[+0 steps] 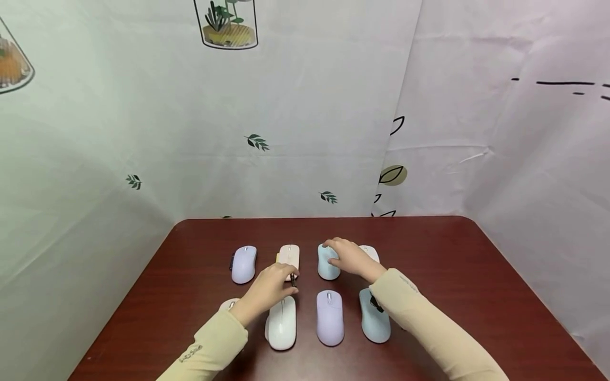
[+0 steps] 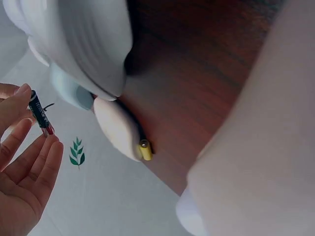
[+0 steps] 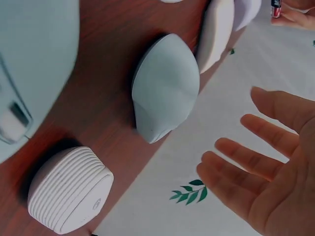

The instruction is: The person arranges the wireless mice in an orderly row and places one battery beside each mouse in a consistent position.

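Observation:
My left hand (image 1: 267, 288) pinches a small dark cylindrical battery (image 2: 40, 113) with a red end between thumb and fingers. It is raised over the near white mouse (image 1: 283, 325) and the cream mouse (image 1: 288, 255) behind it. A yellow battery (image 2: 146, 150) stands beside the cream mouse. My right hand (image 1: 353, 258) holds nothing, its fingers spread and slightly bent in the right wrist view. It hovers by the back light-blue mouse (image 3: 167, 86), apart from it there. A ribbed white mouse (image 3: 71, 191) is partly behind this hand in the head view.
A lavender mouse (image 1: 244, 264) lies at the back left with a dark object beside it. Another lavender mouse (image 1: 330, 317) and a light-blue mouse (image 1: 375, 323) lie in front. My left arm partly covers a pale mouse (image 1: 229, 304). Patterned cloth (image 1: 310, 106) hangs behind the brown table (image 1: 443, 248).

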A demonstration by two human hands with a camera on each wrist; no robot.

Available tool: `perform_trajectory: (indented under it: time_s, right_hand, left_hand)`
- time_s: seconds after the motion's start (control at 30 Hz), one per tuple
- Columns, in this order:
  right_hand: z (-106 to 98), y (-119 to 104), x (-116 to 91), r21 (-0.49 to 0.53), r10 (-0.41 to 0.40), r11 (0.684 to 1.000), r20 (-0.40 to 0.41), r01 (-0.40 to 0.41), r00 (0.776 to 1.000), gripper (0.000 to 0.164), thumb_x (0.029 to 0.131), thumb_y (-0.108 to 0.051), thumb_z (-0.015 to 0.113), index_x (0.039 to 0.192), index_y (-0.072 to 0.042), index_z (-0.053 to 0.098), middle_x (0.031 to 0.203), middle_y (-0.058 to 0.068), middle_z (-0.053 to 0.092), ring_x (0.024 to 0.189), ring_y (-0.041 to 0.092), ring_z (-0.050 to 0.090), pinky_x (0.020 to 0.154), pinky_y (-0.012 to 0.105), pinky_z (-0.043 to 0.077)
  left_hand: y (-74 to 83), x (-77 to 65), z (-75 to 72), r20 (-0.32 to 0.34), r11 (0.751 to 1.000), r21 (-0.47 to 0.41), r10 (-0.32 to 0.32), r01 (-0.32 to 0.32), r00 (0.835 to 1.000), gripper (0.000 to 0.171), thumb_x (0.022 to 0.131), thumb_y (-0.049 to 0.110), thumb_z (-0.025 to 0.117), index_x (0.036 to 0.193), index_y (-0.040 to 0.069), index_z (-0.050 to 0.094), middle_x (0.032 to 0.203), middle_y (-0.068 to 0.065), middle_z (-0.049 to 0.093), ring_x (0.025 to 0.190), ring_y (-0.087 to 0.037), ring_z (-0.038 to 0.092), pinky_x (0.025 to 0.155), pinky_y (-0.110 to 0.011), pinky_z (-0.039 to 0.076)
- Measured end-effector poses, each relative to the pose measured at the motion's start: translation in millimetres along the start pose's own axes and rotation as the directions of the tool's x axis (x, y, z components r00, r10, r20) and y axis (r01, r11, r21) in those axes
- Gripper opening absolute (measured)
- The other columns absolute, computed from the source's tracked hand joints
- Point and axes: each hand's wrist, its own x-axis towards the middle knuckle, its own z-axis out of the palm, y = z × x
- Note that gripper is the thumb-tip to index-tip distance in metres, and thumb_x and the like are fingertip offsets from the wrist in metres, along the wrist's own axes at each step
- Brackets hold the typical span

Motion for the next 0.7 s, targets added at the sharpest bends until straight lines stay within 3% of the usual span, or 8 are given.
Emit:
perform_trajectory:
  time_s: [0.13, 0.33, 0.57, 0.7]
  right_hand:
    - [2, 4, 10, 0.015, 0.02, 1.0, 0.064, -0.021, 0.998, 0.04, 0.083, -0.008, 0.069, 0.12, 0.0, 0.058, 0.122, 0.02, 0.058, 0.112, 0.034, 0.057, 0.091, 0.045, 0.047]
    - [4, 8, 26, 0.026, 0.063, 0.997, 0.139, -0.067, 0.988, 0.042, 0.082, -0.01, 0.072, 0.12, -0.001, 0.058, 0.125, 0.021, 0.055, 0.116, 0.035, 0.053, 0.096, 0.046, 0.044]
    - [11, 11, 35, 0.004, 0.185, 0.981, 0.233, -0.192, 0.955, 0.049, 0.077, -0.01, 0.076, 0.123, -0.004, 0.058, 0.125, 0.02, 0.052, 0.116, 0.032, 0.051, 0.096, 0.045, 0.044]
    - [14, 10, 39, -0.016, 0.206, 0.978, 0.234, -0.208, 0.95, 0.05, 0.076, -0.01, 0.078, 0.122, -0.004, 0.06, 0.128, 0.018, 0.054, 0.119, 0.03, 0.05, 0.098, 0.043, 0.044]
  left_hand:
    - [-4.1, 2.2, 6.2, 0.011, 1.0, 0.012, 0.016, -0.016, 1.0, 0.028, 0.073, 0.017, 0.08, 0.095, 0.007, 0.066, 0.094, -0.003, 0.07, 0.088, -0.021, 0.064, 0.073, -0.036, 0.051]
    - [-6.9, 16.1, 9.2, 0.048, 0.993, 0.064, 0.097, -0.1, 0.994, 0.021, 0.074, 0.017, 0.079, 0.088, 0.007, 0.066, 0.086, -0.002, 0.067, 0.082, -0.018, 0.061, 0.068, -0.031, 0.05]
    - [1.1, 31.0, 5.5, 0.078, 0.983, 0.09, 0.156, -0.163, 0.985, 0.02, 0.073, 0.017, 0.08, 0.084, 0.008, 0.066, 0.08, -0.001, 0.065, 0.074, -0.015, 0.058, 0.066, -0.027, 0.048]
    - [7.4, 38.7, 4.5, 0.111, 0.97, 0.13, 0.193, -0.206, 0.975, 0.021, 0.073, 0.02, 0.08, 0.086, 0.009, 0.068, 0.081, 0.0, 0.065, 0.073, -0.013, 0.057, 0.067, -0.025, 0.048]
